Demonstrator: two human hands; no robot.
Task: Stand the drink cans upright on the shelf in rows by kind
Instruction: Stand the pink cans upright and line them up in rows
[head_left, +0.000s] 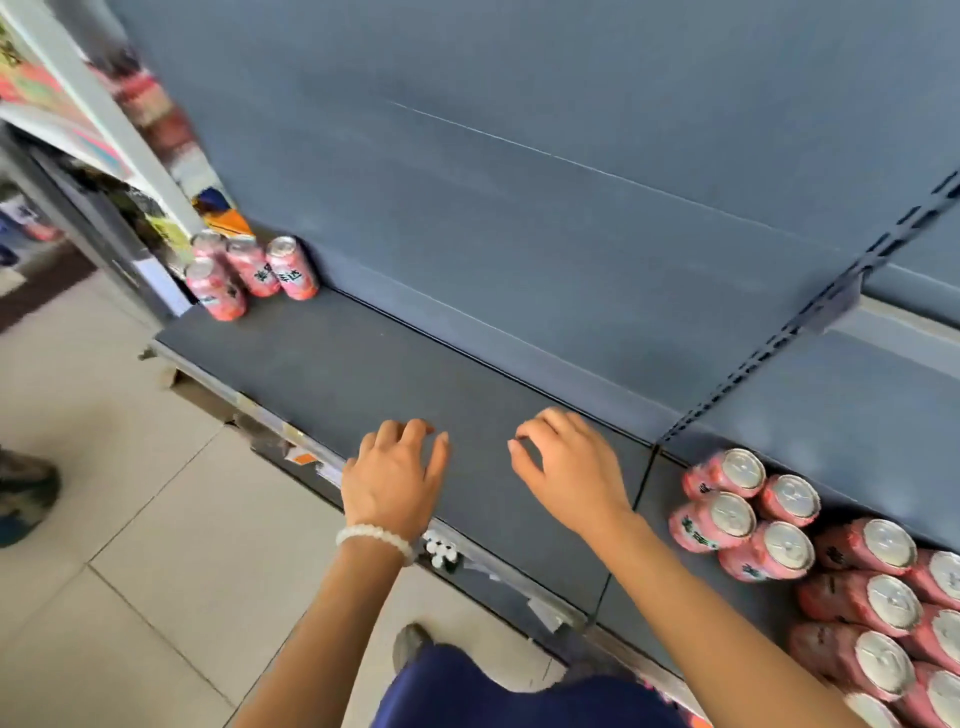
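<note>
- L hand & R hand: over mid shelf, fingers loosely curled, holding nothing.
- Four pink cans upright at far-left end.
- Big pink can group upright on right section.

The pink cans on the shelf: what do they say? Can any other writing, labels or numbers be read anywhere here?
"美年达": dark characters on the pink cans at the far left; only "年达" shows clearly.
Pink cans at the right: the same dark characters, too blurred and cut off to read.
Price tags on the shelf's front edge: too small and blurred.
Packages on the neighbouring rack: blurred, unreadable.
</note>
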